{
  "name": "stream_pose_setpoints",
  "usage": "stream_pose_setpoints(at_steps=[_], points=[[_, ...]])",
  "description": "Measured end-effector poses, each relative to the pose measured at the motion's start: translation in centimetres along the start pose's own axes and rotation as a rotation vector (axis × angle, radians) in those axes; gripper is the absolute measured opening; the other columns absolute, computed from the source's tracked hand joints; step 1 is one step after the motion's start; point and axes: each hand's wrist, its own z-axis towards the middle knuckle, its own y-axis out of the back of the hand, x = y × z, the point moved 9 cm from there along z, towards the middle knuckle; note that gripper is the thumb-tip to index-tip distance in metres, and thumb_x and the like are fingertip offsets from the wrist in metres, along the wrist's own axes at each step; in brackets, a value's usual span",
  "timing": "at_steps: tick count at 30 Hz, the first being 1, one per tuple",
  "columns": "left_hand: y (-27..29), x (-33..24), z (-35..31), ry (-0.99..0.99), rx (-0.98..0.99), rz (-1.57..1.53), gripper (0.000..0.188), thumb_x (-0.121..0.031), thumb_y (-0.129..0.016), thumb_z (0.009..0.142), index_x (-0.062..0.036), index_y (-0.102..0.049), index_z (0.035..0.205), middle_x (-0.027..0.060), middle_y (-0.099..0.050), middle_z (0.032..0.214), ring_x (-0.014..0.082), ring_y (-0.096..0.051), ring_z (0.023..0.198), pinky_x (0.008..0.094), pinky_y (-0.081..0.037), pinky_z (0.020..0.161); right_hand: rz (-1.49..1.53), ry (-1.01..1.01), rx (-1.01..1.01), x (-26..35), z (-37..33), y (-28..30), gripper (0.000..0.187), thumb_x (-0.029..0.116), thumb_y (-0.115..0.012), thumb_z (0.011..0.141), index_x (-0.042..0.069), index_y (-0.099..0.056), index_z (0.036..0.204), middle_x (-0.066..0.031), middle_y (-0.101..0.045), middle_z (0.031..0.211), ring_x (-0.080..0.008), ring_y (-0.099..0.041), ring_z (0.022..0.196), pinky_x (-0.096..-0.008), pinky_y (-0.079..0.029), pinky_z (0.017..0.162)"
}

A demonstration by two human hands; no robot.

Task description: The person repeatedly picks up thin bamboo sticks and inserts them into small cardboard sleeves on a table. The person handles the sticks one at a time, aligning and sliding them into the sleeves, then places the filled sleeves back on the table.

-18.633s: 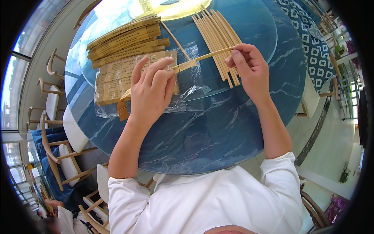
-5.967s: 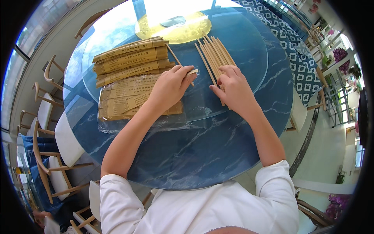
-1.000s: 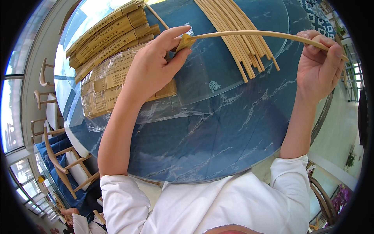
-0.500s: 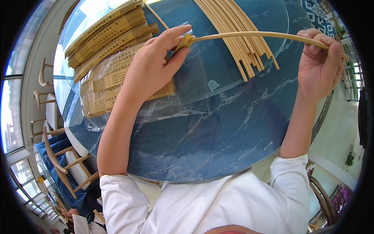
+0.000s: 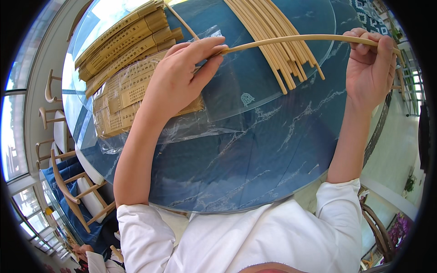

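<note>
The left hand [image 5: 175, 84] pinches one end of a long chopstick pair [image 5: 300, 40], the right hand [image 5: 369, 68] curled round the other, held above the blue worktop [image 5: 236, 159]; a loose pinch could, I'd judge, drop it onto the loose chopsticks [image 5: 273, 32]; paper sleeves [image 5: 123, 41] lie nearby.

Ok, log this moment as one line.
left hand: pinches chopstick end | right hand: grips other end | chopstick: above table | nearby: loose chopsticks, paper sleeves, plastic bag
</note>
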Motion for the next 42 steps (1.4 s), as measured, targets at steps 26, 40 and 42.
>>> stream_pose_setpoints(at_steps=[26, 40, 42], points=[[-0.3, 2.5, -0.7, 0.4, 0.06, -0.364, 0.024, -0.014, -0.058, 0.113, 0.0048, -0.064, 0.126, 0.0142, -0.078, 0.116, 0.0168, -0.075, 0.105, 0.0281, -0.06, 0.094, -0.179, 0.24, 0.134, 3.7, 0.0, -2.6, 0.039, 0.03, -0.055, 0.114, -0.001, -0.071, 0.099, -0.0147, -0.071, 0.082, -0.0354, -0.076, 0.086, -0.0463, -0.062, 0.084], [-0.7, 1.8, -0.7, 0.295, 0.083, -0.348, 0.037, 0.002, -0.065, 0.105, -0.0011, -0.06, 0.141, 0.0127, -0.078, 0.122, 0.0168, -0.075, 0.112, 0.0275, -0.059, 0.097, -0.289, 0.167, 0.162, 3.4, -0.3, -2.0, 0.05, 0.044, -0.052, 0.114, 0.0, -0.074, 0.105, -0.01, -0.065, 0.082, -0.0354, -0.072, 0.093, -0.0523, -0.056, 0.096], [-0.7, 1.8, -0.7, 0.293, 0.088, -0.322, 0.04, 0.001, -0.066, 0.105, -0.0034, -0.059, 0.144, 0.0122, -0.078, 0.122, 0.0165, -0.075, 0.112, 0.0278, -0.059, 0.098, -0.272, 0.211, 0.131, 3.5, -0.9, -3.1, 0.047, 0.041, -0.051, 0.114, 0.001, -0.074, 0.106, -0.0112, -0.068, 0.083, -0.0359, -0.073, 0.092, -0.0516, -0.058, 0.092]])
